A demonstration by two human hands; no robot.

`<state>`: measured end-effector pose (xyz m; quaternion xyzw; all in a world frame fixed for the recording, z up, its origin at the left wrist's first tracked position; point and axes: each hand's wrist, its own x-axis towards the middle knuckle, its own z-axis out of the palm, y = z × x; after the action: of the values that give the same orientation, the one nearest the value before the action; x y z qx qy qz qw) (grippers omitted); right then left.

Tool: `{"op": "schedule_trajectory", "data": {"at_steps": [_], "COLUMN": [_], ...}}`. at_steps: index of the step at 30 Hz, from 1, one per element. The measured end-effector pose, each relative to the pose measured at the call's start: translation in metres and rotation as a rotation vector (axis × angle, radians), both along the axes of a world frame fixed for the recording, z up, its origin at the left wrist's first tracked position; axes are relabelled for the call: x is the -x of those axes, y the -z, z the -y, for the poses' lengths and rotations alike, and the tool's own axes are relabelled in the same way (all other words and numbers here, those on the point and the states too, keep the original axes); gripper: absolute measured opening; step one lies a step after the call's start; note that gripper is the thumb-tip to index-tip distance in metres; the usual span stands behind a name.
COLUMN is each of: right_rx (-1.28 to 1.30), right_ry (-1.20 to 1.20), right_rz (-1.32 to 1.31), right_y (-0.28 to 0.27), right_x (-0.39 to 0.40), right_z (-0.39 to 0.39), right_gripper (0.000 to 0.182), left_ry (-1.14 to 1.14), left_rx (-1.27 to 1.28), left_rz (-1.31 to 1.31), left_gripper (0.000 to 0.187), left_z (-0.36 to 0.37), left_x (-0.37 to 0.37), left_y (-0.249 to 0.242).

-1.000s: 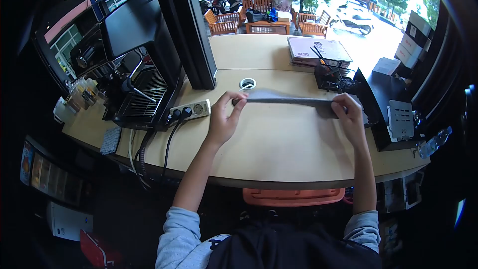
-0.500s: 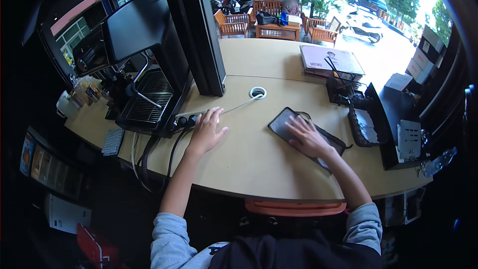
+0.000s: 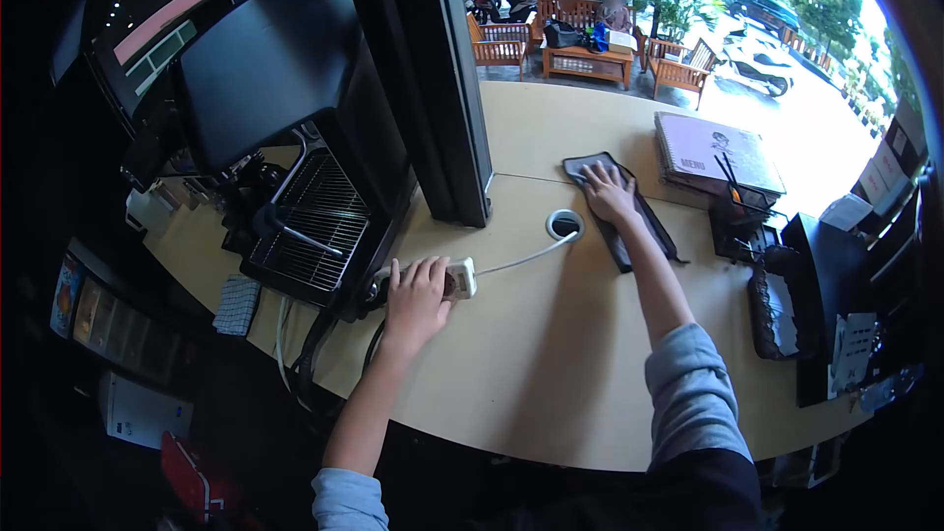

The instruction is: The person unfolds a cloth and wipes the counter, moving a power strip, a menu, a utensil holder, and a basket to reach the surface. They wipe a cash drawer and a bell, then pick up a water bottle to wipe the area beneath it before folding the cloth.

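Note:
My left hand [image 3: 418, 302] is on a white power strip [image 3: 463, 278], fingers over its top and thumb at the near side. The strip lies beside the base of a coffee machine [image 3: 313, 221], and black plugs sit partly hidden by the hand. A white cord [image 3: 519, 260] runs from the strip to a round cable hole [image 3: 564, 225]. My right hand [image 3: 611, 195] presses flat, fingers spread, on a dark grey cloth with black edging [image 3: 637, 213], just right of the hole.
A black post [image 3: 433, 108] rises behind the strip. Menus [image 3: 718, 152] are stacked at the back right, near a black holder [image 3: 744, 226] and a dark tray [image 3: 782, 300]. A checked cloth [image 3: 236, 305] lies at the left. Wooden chairs [image 3: 680, 69] stand outside.
The right hand has slid the cloth away from me, toward the cable hole and menus. My left fingers have drawn in over the power strip, whose white end now shows. The view has shifted.

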<state>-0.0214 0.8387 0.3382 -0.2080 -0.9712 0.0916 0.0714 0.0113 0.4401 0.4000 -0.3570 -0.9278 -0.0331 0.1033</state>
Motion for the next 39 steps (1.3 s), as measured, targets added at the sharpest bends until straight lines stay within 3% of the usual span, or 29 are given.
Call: {"op": "schedule_trajectory", "data": {"at_steps": [3, 7, 9, 14, 19, 23, 27, 33, 39], "right_rx": [0.069, 0.039, 0.068, 0.021, -0.056, -0.037, -0.012, -0.060, -0.176], "right_ry": [-0.374, -0.793, -0.697, -0.159, -0.049, -0.237, -0.422, -0.330, -0.191], "right_rz": [0.061, 0.065, 0.005, -0.051, 0.002, 0.026, -0.055, -0.210, -0.227], "right_y": [-0.020, -0.006, -0.005, 0.001, 0.005, -0.004, 0.002, 0.028, 0.029], "right_x": [0.035, 0.043, 0.031, -0.042, -0.141, -0.186, -0.164, -0.067, -0.016], "right_z": [0.049, 0.081, 0.056, -0.014, 0.032, 0.121, 0.176, 0.180, 0.182], "right_gripper": [0.046, 0.044, 0.043, 0.050, 0.059, 0.062, 0.061, 0.065, 0.066], "left_ry": [0.010, 0.037, 0.046, 0.073, 0.138, 0.194, 0.226, 0.111, 0.015], "left_rx": [-0.021, -0.072, -0.084, -0.131, -0.170, -0.133, -0.129, -0.054, -0.031], "left_rz": [0.016, 0.032, 0.042, 0.092, 0.039, -0.059, -0.085, -0.034, -0.029], "left_gripper": [0.065, 0.066, 0.067, 0.066, 0.067, 0.071, 0.074, 0.076, 0.061], "left_z": [0.002, 0.004, 0.005, 0.013, 0.023, 0.023, 0.025, 0.025, 0.029], "left_x": [-0.001, -0.003, -0.004, -0.003, -0.008, -0.018, -0.018, -0.013, -0.003], "left_y": [-0.007, -0.011, -0.014, -0.024, -0.027, -0.016, -0.012, -0.008, 0.007]}}
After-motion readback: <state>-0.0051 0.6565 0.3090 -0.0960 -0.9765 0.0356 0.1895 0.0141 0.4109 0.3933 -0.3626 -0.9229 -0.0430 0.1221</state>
